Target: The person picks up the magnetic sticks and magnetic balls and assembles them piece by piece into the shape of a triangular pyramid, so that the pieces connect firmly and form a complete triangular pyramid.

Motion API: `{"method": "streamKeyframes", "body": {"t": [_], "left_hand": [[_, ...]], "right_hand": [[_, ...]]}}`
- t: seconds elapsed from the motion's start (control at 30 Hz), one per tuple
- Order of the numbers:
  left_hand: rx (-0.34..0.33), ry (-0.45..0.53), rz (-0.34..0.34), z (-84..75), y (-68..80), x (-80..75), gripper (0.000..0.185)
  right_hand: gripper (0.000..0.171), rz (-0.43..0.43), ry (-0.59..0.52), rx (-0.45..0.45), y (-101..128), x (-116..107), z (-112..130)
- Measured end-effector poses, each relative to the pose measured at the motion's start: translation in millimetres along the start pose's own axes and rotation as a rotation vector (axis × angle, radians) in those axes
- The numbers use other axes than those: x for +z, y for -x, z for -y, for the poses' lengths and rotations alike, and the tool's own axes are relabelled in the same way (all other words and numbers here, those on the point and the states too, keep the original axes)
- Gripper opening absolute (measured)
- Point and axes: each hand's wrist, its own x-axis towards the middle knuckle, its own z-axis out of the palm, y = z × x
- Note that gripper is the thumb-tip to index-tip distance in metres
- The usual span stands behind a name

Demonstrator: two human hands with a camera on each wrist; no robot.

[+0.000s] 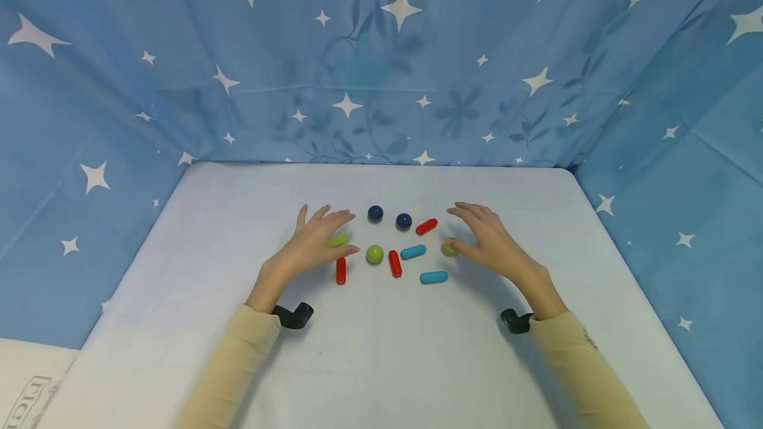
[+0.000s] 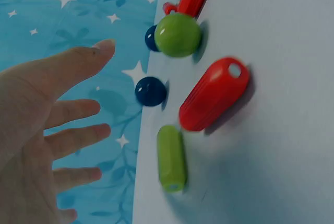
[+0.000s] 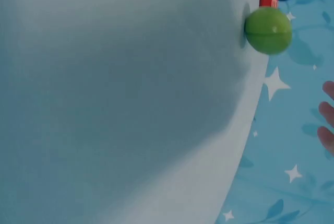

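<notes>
My left hand (image 1: pixel 306 243) hovers over the table's left-middle, fingers spread and holding nothing. Beneath it are a lime-green rounded stick (image 1: pixel 338 240), partly covered in the head view, and a red rounded stick (image 1: pixel 341 271). Over on the right, my right hand (image 1: pixel 495 243) is also raised with loosely extended fingers. Its thumb overlaps a green ball (image 1: pixel 449 250) in the head view, while the right wrist view shows that green ball (image 3: pixel 268 31) apart from the visible fingertips. Another green ball (image 1: pixel 374 255) lies between the hands.
Two dark blue balls (image 1: pixel 375 213) lie farther back. Between the hands are two more red sticks (image 1: pixel 395 263) and two light blue sticks (image 1: pixel 434 277). All rest on a white-covered table (image 1: pixel 381 363), with a blue starry curtain (image 1: pixel 381 71) behind and at both sides.
</notes>
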Motion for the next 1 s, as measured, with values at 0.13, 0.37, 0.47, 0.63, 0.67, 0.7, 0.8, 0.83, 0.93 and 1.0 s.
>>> {"method": "streamKeyframes", "body": {"t": [0.13, 0.37, 0.47, 0.63, 0.67, 0.7, 0.8, 0.83, 0.93, 1.0], "left_hand": [[0.024, 0.046, 0.015, -7.5, -5.6, 7.9, 0.066], [0.006, 0.176, 0.090, -19.0, -10.1, 17.1, 0.057], [0.012, 0.179, 0.095, -22.8, -13.2, 19.1, 0.051], [0.056, 0.180, 0.092, -28.7, -20.7, 24.0, 0.042], [0.061, 0.184, 0.093, -29.8, -22.0, 25.5, 0.041], [0.064, 0.188, 0.093, -31.0, -23.2, 27.0, 0.040], [0.071, 0.190, 0.083, -34.0, -26.2, 31.4, 0.038], [0.075, 0.184, 0.078, -34.6, -27.0, 32.8, 0.038], [0.086, 0.168, 0.066, -35.2, -28.8, 36.2, 0.037], [0.093, 0.160, 0.066, -35.8, -30.0, 37.7, 0.036]], "right_hand": [[0.060, 0.031, -0.048, 0.049, -0.4, 4.9, 4.5], [0.049, 0.043, -0.089, 0.053, -3.2, 13.3, 10.7], [0.046, 0.044, -0.119, 0.035, -4.9, 16.5, 15.2], [0.041, 0.064, -0.198, -0.007, -8.0, 23.7, 24.4], [0.040, 0.070, -0.207, -0.013, -8.5, 25.6, 26.4], [0.039, 0.075, -0.213, -0.019, -9.3, 28.1, 28.1], [0.034, 0.088, -0.217, -0.039, -11.6, 35.0, 33.5], [0.032, 0.090, -0.224, -0.050, -12.5, 37.1, 35.4], [0.025, 0.106, -0.235, -0.076, -15.3, 42.3, 41.3], [0.023, 0.120, -0.235, -0.088, -17.4, 44.9, 45.0]]}}
